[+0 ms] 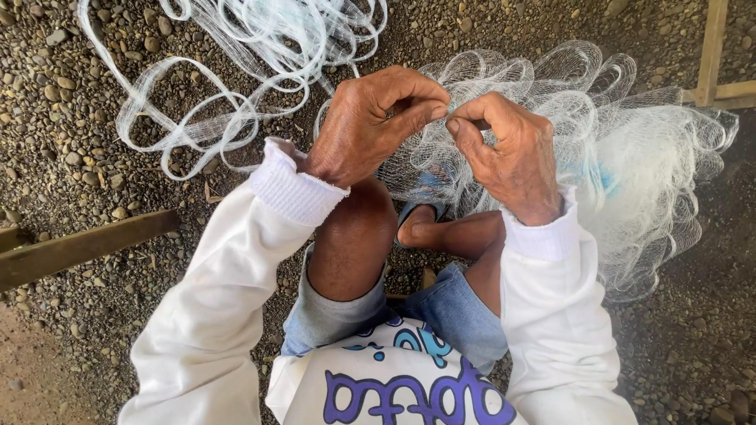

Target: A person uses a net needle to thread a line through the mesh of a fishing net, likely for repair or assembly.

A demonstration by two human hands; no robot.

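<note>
Both hands met above the knees, pinching fine mesh between thumb and forefinger: the left hand curled knuckles-up, the right hand bent inward, their fingertips nearly touching. From them spread the fishing net, a pale, translucent white heap of thin filament, bunched in soft ruffled folds over the gravel ground on the right side. Looser net loops lay farther left. White ribbed cuffs covered both wrists.
</note>
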